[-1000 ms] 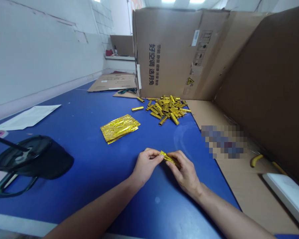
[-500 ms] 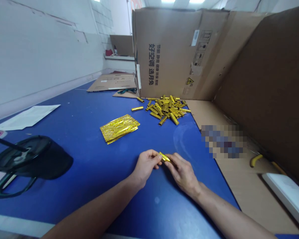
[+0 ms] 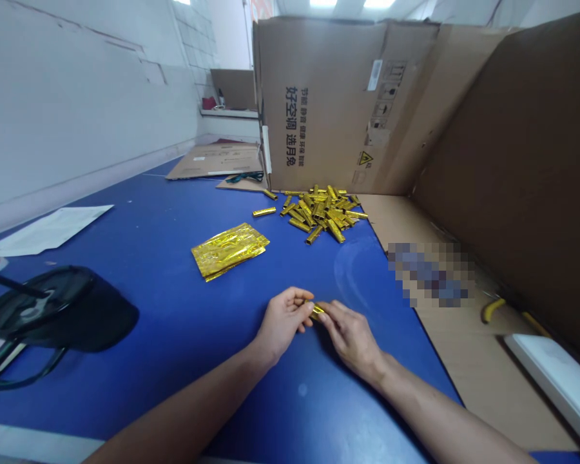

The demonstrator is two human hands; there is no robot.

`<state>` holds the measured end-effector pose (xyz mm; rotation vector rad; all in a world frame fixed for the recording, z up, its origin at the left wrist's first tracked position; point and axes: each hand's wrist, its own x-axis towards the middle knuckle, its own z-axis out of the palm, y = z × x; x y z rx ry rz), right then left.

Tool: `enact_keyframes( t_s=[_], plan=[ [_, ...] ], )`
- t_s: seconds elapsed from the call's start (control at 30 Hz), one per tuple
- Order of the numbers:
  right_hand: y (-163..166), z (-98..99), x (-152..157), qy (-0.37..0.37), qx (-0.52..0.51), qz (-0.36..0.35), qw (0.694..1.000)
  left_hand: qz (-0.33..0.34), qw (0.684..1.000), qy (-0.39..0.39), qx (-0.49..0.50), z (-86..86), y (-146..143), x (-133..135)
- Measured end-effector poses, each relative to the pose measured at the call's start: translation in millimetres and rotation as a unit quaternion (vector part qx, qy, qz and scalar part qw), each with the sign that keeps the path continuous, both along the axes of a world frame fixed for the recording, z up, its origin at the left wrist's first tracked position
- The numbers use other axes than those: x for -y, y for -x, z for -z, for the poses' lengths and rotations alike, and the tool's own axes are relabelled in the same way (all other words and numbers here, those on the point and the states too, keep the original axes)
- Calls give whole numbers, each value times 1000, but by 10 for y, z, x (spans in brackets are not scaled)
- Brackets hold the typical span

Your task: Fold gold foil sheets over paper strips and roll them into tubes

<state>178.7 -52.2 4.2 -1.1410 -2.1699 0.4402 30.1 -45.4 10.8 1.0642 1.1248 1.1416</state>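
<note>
Since it likely needs steadying from both sides, the small gold foil piece (image 3: 317,312) is pinched by the left hand (image 3: 285,322) and right hand (image 3: 352,332), nearer than the gold sheets (image 3: 229,250).

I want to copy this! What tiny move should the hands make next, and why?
Maybe roll the gold foil piece a little: the left hand and right hand pinch it from both sides, and the piled gold foil tubes look narrow, hollow.

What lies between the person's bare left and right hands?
In the head view, a narrow, shiny gold foil piece, held by both the left hand and right hand.
</note>
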Motion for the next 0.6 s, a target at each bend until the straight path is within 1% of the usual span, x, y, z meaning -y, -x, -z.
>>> enact_keyframes(
  t_s=[0.07,0.2,0.4,0.53,0.6],
  plan=[
    [3,-14,-1,17,-26,3,1000,11,1000,-1,-8,-16,-2,1],
    [11,-55,10,47,-44,4,998,4,1000,-6,-9,-22,-18,15],
    [13,-76,21,69,-69,8,995,6,1000,-15,-16,-18,-28,31],
    [-1,-58,5,80,-90,23,992,-8,1000,-22,-11,-26,-19,32],
    [-8,-38,-4,78,-97,19,992,-3,1000,-20,-15,-26,-11,29]
  ],
)
